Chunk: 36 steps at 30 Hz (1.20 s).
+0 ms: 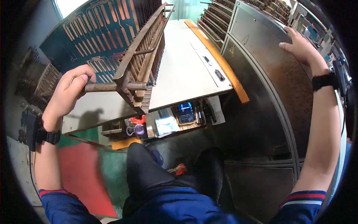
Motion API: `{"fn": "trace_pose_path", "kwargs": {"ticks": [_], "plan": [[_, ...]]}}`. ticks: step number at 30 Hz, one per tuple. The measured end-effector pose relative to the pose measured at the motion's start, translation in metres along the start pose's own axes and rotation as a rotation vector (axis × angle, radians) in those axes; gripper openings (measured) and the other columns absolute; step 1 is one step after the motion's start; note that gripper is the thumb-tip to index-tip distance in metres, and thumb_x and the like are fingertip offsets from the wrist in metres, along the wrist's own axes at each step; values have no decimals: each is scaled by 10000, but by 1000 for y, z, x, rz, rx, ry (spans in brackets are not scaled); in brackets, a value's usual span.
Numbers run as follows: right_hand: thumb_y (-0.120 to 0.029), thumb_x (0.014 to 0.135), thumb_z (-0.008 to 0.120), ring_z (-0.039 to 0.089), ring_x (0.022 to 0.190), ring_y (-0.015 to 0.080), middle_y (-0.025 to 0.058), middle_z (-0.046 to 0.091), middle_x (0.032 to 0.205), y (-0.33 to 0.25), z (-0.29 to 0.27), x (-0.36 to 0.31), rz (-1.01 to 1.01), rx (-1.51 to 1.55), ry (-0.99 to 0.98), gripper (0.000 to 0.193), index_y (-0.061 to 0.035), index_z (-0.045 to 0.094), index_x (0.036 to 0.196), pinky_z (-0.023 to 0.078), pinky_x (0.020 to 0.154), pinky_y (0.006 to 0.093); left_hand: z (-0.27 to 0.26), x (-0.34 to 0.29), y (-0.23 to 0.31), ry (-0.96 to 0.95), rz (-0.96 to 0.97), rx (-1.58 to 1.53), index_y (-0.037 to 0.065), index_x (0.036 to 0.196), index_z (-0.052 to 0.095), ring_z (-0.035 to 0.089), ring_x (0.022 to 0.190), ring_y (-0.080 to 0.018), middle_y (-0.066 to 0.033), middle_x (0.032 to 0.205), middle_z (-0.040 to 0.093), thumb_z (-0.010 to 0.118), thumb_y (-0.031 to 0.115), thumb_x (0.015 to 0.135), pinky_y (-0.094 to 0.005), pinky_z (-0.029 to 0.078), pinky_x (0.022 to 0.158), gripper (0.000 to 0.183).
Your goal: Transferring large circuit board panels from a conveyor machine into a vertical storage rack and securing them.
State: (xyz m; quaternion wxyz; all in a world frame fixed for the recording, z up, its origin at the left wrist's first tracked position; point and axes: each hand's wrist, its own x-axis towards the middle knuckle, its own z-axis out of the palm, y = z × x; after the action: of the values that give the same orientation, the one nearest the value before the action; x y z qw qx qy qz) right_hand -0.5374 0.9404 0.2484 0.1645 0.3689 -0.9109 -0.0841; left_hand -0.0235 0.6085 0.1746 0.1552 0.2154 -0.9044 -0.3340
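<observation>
My left hand (71, 89) is closed at the lower edge of a large teal panel (76, 31) printed with copper-coloured track patterns. It looks like a circuit board panel, and the curled fingertips hide the exact grip. The panel stands upright against a brown slotted metal rack (140, 56) on the white table. The end of the rack's lower rod comes close to my fingers. Far off to the right, my right hand (300, 46) is raised with fingers apart, beside the top of a metal machine cabinet (261, 31). Nothing shows in that hand.
On the white table (175, 56), a pen (207, 59) and a black marker-like object (219, 75) lie on a white strip beside an orange edge bar (220, 61). Under the tabletop, a shelf holds a phone (185, 112) and a purple item (139, 130). More slotted racks (214, 20) stand behind.
</observation>
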Motion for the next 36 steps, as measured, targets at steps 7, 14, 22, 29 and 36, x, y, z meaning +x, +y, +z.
{"fn": "trace_pose_path", "kwargs": {"ticks": [7,14,22,29,36], "plan": [[-364,922,683,423,1449,380,266,441,1554,-15,-11,-2,37,27,-65,816,-43,321,1579,349,1198,422,6,0,6,79,12,80,20,1044,618,441,803,-89,10,851,506,443,275,956,-250,351,721,321],[-377,899,689,527,1352,397,276,555,1437,-9,-4,-5,-72,16,104,759,6,422,1498,419,1136,441,3,2,4,68,36,61,-6,1040,666,504,812,-118,-15,841,561,443,433,1037,-271,404,765,492],[-424,896,701,578,1293,370,235,610,1380,-14,-12,-9,-22,-49,80,707,-48,485,1455,454,1095,452,13,-3,-12,348,235,205,-18,767,638,540,703,-175,-79,736,587,429,453,1095,-333,414,660,611],[-341,841,766,496,1371,408,280,527,1454,-1,12,7,-31,132,98,808,-16,438,1504,393,1160,444,-5,-11,0,149,148,161,15,806,647,619,670,-352,-167,701,604,501,349,1052,-427,469,634,439],[-137,820,726,444,1402,431,288,466,1487,41,33,10,-40,208,104,834,-9,344,1551,363,1183,440,-12,-8,6,72,197,285,90,798,626,632,670,-404,-142,685,616,515,383,1034,-499,468,599,393]]}}
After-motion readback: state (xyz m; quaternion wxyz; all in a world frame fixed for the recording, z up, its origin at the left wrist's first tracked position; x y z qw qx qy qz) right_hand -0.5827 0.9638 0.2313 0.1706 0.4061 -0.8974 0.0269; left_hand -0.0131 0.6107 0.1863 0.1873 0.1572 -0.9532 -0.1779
